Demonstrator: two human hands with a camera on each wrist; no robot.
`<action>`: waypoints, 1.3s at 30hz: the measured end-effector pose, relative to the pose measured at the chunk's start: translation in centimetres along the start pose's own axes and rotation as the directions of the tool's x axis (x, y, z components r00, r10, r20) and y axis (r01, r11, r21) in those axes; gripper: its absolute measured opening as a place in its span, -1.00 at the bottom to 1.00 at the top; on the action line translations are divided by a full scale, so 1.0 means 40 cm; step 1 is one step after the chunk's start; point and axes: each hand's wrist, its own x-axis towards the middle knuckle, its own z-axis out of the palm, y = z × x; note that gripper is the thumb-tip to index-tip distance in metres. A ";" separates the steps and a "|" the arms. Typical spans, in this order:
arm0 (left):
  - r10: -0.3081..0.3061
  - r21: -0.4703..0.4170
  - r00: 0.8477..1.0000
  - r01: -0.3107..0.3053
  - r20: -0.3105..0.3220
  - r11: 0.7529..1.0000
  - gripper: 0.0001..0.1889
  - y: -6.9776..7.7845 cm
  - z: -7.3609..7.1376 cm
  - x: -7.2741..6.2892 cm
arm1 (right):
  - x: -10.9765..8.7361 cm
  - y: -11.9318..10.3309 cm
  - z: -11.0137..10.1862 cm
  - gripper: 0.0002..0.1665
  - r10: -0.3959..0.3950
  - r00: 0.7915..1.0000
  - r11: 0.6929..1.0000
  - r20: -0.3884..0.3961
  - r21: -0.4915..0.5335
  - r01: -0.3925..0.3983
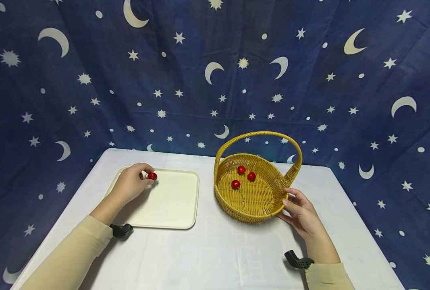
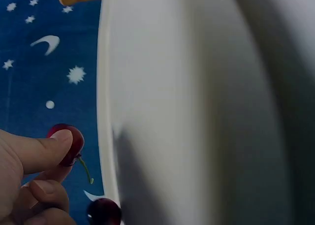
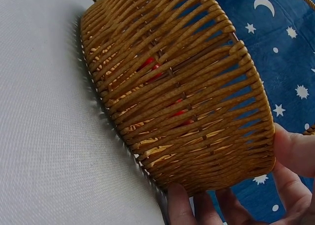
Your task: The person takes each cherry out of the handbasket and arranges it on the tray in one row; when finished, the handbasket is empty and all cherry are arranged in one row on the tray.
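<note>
Over the cream tray [image 1: 171, 201], my left hand [image 1: 129, 185] pinches a red cherry [image 1: 152, 176] between thumb and fingers. The left wrist view shows this cherry [image 2: 75, 145] with a short green stem hanging down. A second dark red cherry [image 2: 104, 212] appears below it by the tray's edge; whether the hand touches it I cannot tell. My right hand [image 1: 303, 213] holds the right side of a yellow woven basket [image 1: 225, 205], thumb at the rim and fingers under the wall. Three red cherries [image 1: 251, 176] lie inside the basket.
The tray lies on the left of a white-covered table [image 1: 185, 257], with the basket to its right. The basket's tall arched handle [image 1: 258, 133] rises above it. A dark blue cloth [image 1: 185, 72] with moons and stars hangs behind and at the sides.
</note>
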 end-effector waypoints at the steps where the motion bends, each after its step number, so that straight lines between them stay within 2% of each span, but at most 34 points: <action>1: -0.007 0.009 1.000 0.007 0.004 1.000 -0.67 -0.005 0.000 0.000 | 0.001 0.000 0.000 -0.51 -0.001 1.000 1.000 0.000 0.001 0.001; 9: -0.047 0.070 0.999 0.046 0.021 0.996 -0.69 -0.028 0.006 -0.001 | 0.004 0.000 0.003 -0.50 -0.028 1.000 1.000 0.005 0.003 0.028; 14: -0.049 0.080 0.999 0.047 0.024 0.996 -0.69 -0.035 0.009 -0.001 | 0.003 0.000 0.001 -0.50 -0.037 0.999 0.999 0.009 0.004 0.037; 23: -0.060 0.087 0.998 0.058 0.028 0.995 -0.59 -0.034 0.014 0.003 | 0.000 0.003 -0.001 -0.52 -0.039 0.999 0.999 0.011 0.014 0.039; 31: -0.050 0.104 0.998 0.048 0.022 0.993 -0.63 -0.032 0.014 0.006 | 0.000 0.008 -0.001 -0.51 -0.044 0.999 0.999 0.013 0.023 0.044; 36: -0.066 0.106 0.998 0.063 0.018 0.992 -0.60 -0.026 0.010 0.006 | 0.000 0.013 -0.002 -0.48 -0.050 0.998 0.998 0.023 0.025 0.050; 39: -0.050 0.102 0.999 0.049 0.004 0.994 -0.59 -0.019 0.003 0.005 | -0.001 0.012 -0.002 -0.48 -0.054 0.998 0.998 0.023 0.020 0.054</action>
